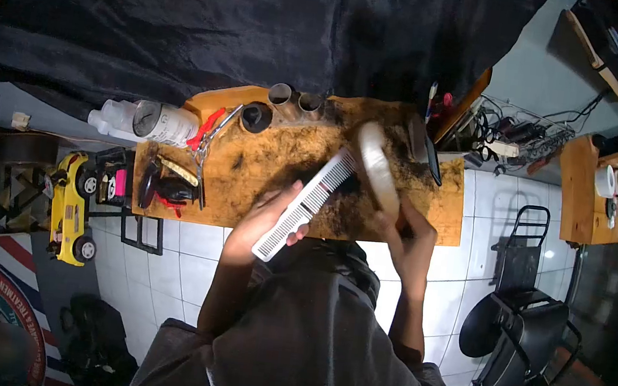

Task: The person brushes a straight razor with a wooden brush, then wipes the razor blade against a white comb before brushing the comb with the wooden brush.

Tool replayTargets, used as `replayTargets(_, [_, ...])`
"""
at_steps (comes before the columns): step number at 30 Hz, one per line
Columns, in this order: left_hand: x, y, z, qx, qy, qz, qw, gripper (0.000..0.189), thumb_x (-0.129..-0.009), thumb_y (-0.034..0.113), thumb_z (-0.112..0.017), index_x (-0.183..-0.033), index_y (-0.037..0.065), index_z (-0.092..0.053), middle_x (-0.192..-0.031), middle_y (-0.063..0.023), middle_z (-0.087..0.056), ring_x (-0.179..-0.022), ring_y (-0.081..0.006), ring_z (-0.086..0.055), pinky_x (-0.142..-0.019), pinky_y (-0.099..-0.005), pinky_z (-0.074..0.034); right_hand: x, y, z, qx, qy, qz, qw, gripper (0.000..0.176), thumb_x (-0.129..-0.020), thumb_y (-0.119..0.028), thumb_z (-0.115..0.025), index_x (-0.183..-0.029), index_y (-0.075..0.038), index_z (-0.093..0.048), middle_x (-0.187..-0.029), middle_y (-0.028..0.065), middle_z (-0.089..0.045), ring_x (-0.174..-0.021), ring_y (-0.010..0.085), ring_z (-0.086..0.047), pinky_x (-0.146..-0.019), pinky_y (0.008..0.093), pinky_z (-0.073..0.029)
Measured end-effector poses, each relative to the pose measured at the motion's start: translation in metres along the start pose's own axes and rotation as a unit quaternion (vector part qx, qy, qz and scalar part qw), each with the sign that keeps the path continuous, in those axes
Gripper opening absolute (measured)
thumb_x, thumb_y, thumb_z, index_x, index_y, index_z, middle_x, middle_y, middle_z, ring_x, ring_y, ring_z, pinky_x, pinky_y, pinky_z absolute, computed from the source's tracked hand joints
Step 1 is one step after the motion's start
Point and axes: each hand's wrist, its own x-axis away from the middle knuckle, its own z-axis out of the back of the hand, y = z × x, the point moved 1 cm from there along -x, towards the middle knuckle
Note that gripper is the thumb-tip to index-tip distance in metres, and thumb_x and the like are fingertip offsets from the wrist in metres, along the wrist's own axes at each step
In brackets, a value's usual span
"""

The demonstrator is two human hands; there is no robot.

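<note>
Grey cloth covers the person's torso at the bottom of the view, in a dark shirt (308,338) facing the desk (442,227). Just beyond it, the left hand (253,226) has its fingers closed around the lower part of a white comb (306,206), which slants up and to the right above the desk's near edge. Beside it, the right hand (411,244) grips a brush (378,169) by its lower end; the brush is blurred, its pale upper part close to the comb's tip, and whether the two touch cannot be told.

Under them the wooden desk is strewn with dark hair clippings. Toward its left side, a dark tool with red parts (174,191) lies near the front edge, with metal scissors (213,135) farther back and a clear bottle (164,125) on its side. Along the back stand a dark round container (256,117) and two metal cups (282,97). Behind everything hangs a black cloth (260,23), creased across its width.
</note>
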Motion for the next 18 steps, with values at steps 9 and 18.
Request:
replayTargets(9, [0.002,-0.002,0.0,-0.073,-0.051,0.024,0.996,0.036,-0.098,0.037,-0.046,-0.108,0.003,-0.055,-0.075,-0.005,-0.056,-0.048,-0.0124,-0.053,-0.035,-0.021,-0.041,0.001,-0.004,0.004,0.123,-0.029,-0.013,0.992,0.039,-0.079,-0.022,-0.075,-0.104,0.006,-0.064,-0.08,0.0218,-0.065,-0.065,0.024,-0.062,-0.061,0.0339,-0.048])
replayTargets(18, [0.007,0.008,-0.001,-0.02,0.003,-0.029,0.999,0.035,-0.1,0.037,-0.042,-0.104,0.005,-0.055,-0.068,-0.0035,-0.053,-0.05,-0.0095,-0.05,-0.04,-0.0198,-0.039,0.023,0.001,-0.005,0.003,-0.14,0.168,0.976,0.043,-0.075,-0.01,-0.078,-0.109,0.01,-0.061,-0.088,0.0135,-0.066,-0.082,0.0145,-0.06,-0.076,0.0277,-0.049])
